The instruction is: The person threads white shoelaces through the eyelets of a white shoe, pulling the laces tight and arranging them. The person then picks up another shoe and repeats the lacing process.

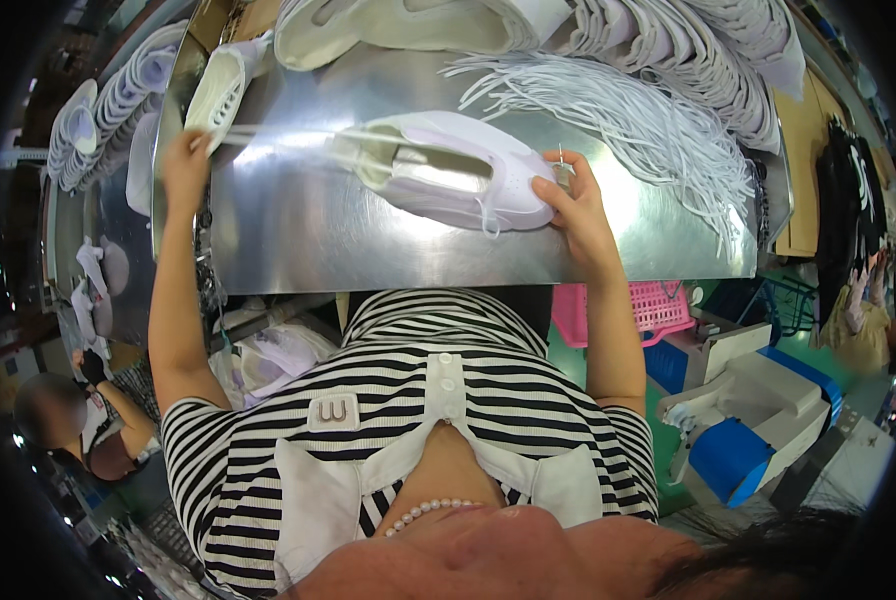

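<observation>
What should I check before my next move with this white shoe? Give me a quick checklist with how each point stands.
1. Right hand on the white shoe: ok, it grips one end.
2. Left hand on the white strands: ok, they stretch from its fingers to the shoe's other end.
3. Strands even in length: cannot tell, they are blurred.
4. No loose bits on the shoe: not ok, a small white loop sticks out on the near side.
5. Left hand clear of the second shoe: cannot tell, they meet in this view.
6. Lace bundle on the metal table: ok, spread toward the right.
</observation>
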Motion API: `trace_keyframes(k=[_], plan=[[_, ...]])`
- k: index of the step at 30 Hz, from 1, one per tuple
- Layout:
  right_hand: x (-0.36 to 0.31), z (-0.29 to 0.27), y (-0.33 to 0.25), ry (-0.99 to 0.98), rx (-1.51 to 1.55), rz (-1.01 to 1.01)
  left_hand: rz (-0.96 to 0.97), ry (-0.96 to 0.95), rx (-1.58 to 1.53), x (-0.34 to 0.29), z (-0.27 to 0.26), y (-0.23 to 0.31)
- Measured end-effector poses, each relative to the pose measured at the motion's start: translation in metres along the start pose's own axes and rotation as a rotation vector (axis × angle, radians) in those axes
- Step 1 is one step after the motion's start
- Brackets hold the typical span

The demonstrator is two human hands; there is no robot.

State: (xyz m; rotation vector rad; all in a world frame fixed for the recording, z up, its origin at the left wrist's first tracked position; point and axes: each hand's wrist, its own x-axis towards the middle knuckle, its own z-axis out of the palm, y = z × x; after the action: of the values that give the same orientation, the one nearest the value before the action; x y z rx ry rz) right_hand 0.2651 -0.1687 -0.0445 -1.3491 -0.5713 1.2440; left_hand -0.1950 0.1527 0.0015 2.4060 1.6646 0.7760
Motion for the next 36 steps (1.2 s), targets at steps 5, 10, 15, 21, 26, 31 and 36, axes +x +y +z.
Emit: trace_keyframes(k=[5, 10, 15, 21, 26, 31, 36], plan=[[0.009, -0.021, 0.015, 0.024, -0.08, -0.054, 0.052, 0.096, 0.077, -0.014, -0.006, -0.026], [0.011, 0.005, 0.0, 0.197, -0.901, -0.307, 0.653, -0.87, -1.069, -0.08, -0.015, 0.245], [0.01, 0.007, 0.001, 0.187, -0.51, -0.243, -0.195, -0.685, -1.44, -0.056, 0.017, 0.265], [0.006, -0.008, 0.02, 0.049, 0.168, 0.003, -0.818, -0.309, -2.053, 0.039, 0.071, 0.082], [-0.012, -0.041, 0.011, 0.031, 0.079, 0.003, -0.781, 0.021, -2.147, 0.085, 0.049, -0.083], [-0.016, -0.045, 0.004, 0.046, -0.138, 0.01, -0.813, 0.302, -2.066, 0.079, 0.02, -0.111], [0.0, -0.026, 0.015, 0.241, -0.746, -0.338, 0.295, -1.07, -1.229, -0.069, 0.007, 0.246]])
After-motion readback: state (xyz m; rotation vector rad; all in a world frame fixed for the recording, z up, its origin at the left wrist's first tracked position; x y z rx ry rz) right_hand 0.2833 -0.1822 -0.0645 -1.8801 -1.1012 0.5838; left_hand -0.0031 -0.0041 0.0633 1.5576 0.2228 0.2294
